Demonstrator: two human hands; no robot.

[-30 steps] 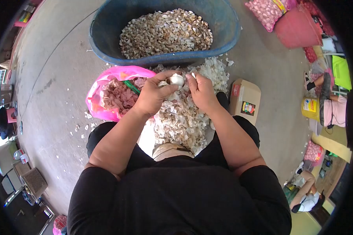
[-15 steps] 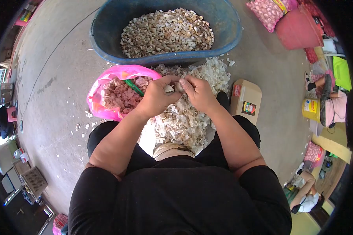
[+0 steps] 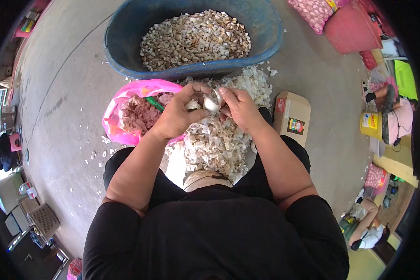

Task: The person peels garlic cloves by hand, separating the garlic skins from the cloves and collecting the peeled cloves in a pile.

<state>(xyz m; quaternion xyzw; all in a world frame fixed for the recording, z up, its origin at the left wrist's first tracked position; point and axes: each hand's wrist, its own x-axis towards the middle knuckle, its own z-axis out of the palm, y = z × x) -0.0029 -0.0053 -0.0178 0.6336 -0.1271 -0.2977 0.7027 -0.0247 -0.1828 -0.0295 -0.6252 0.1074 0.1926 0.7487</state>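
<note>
My left hand (image 3: 177,114) and my right hand (image 3: 241,108) meet in front of me, above a heap of papery garlic skins (image 3: 219,149). Between their fingertips is a white garlic bulb (image 3: 212,104), partly broken open, gripped from both sides. A smaller garlic piece (image 3: 192,105) sits inside the curl of my left fingers. Close to my left hand lies an open pink plastic bag (image 3: 111,116) with reddish skins in it and a green handle (image 3: 155,103) sticking out. Beyond my hands stands a blue tub (image 3: 116,60) holding many loose garlic cloves (image 3: 196,39).
A cardboard box (image 3: 291,121) stands right of my knee. Farther right are a red tub (image 3: 352,30), a mesh sack of garlic (image 3: 312,13), a yellow bucket (image 3: 371,125) and two seated people. A brown crate (image 3: 44,220) is at the lower left. Skin scraps dot the concrete floor.
My hands have drawn slightly apart, and the white garlic between my fingertips now shows more fully. The whole view has shifted a little.
</note>
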